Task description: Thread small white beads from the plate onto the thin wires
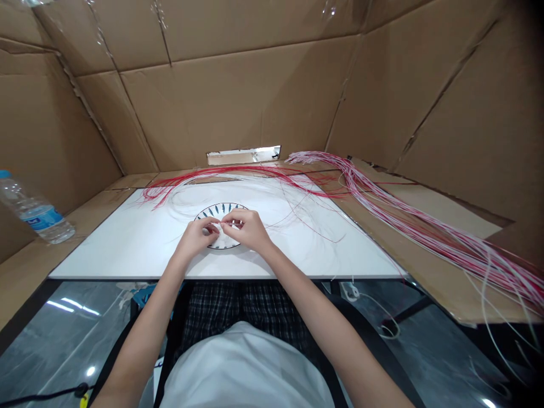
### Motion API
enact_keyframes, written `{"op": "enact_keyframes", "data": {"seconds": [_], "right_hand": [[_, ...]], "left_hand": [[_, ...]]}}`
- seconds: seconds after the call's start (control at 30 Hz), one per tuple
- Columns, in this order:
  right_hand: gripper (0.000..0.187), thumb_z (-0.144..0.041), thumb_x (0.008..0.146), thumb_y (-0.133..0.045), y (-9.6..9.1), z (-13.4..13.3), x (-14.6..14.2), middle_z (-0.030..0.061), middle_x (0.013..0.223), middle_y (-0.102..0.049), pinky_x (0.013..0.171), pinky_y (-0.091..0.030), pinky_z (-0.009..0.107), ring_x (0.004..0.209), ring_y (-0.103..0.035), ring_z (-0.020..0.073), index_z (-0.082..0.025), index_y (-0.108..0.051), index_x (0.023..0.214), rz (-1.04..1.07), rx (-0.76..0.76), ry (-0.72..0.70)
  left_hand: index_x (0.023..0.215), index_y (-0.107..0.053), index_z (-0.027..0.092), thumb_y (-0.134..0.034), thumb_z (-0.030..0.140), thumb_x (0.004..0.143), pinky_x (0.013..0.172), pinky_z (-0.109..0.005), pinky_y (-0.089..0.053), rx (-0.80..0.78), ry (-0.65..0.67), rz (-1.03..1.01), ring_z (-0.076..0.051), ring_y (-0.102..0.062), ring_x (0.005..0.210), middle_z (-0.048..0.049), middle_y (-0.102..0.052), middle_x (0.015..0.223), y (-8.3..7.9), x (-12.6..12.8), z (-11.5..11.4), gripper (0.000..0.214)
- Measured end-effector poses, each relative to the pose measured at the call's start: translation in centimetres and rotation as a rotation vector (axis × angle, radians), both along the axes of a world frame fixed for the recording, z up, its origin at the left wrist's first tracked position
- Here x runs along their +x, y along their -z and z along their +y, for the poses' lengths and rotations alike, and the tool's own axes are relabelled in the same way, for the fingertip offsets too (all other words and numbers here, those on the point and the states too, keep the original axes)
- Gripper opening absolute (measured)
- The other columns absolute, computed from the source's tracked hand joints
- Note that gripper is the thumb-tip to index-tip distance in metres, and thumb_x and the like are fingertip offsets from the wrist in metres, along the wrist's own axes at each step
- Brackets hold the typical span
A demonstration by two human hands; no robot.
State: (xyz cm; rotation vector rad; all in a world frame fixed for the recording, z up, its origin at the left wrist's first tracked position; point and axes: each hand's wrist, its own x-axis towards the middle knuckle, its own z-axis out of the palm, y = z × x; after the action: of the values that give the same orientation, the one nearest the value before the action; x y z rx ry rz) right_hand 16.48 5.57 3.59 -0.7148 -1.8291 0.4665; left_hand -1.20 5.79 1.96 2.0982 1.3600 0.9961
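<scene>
Both of my hands meet over a round plate point(224, 245) with a dark rim and blue leaf-like marks, on the white board. My left hand point(199, 233) is closed in a pinch at the plate's left side. My right hand point(246, 226) pinches close beside it, fingertips almost touching the left ones. A tiny bit of thin red wire point(220, 222) shows between the fingertips; its exact shape is too small to tell. What lies on the plate under my hands is pale and mostly hidden.
Loose red and white wires point(238, 170) lie along the back of the white board point(127, 249). A thick pink-white wire bundle point(408, 215) runs down the right side. A water bottle point(40, 215) leans at left. Cardboard walls point(255, 96) enclose the back and sides.
</scene>
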Motion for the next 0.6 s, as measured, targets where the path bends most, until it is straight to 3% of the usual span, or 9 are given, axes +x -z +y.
{"op": "enact_keyframes", "data": {"seconds": [0.27, 0.6], "right_hand": [[0.011, -0.013, 0.072, -0.06, -0.04, -0.01, -0.02, -0.0004, 0.062, -0.062, 0.056, -0.039, 0.022, 0.056, -0.049, 0.0093, -0.015, -0.069, 0.067, 0.023, 0.016, -0.005], [0.012, -0.013, 0.073, -0.058, -0.05, 0.04, 0.11, 0.0004, 0.065, -0.063, 0.057, -0.041, 0.021, 0.058, -0.053, 0.0101, -0.015, -0.069, 0.067, 0.057, 0.008, 0.02]], "left_hand": [[0.097, -0.066, 0.019, -0.059, 0.015, 0.069, 0.071, -0.028, -0.049, 0.018, -0.015, -0.069, -0.019, -0.065, 0.077, -0.0031, -0.07, 0.079, 0.18, -0.18, -0.11, 0.029], [0.1, -0.061, 0.015, -0.077, 0.022, 0.061, 0.071, -0.028, -0.053, -0.051, -0.012, -0.612, -0.017, -0.067, 0.075, -0.0039, -0.069, 0.078, -0.51, -0.35, -0.67, 0.043]]}}
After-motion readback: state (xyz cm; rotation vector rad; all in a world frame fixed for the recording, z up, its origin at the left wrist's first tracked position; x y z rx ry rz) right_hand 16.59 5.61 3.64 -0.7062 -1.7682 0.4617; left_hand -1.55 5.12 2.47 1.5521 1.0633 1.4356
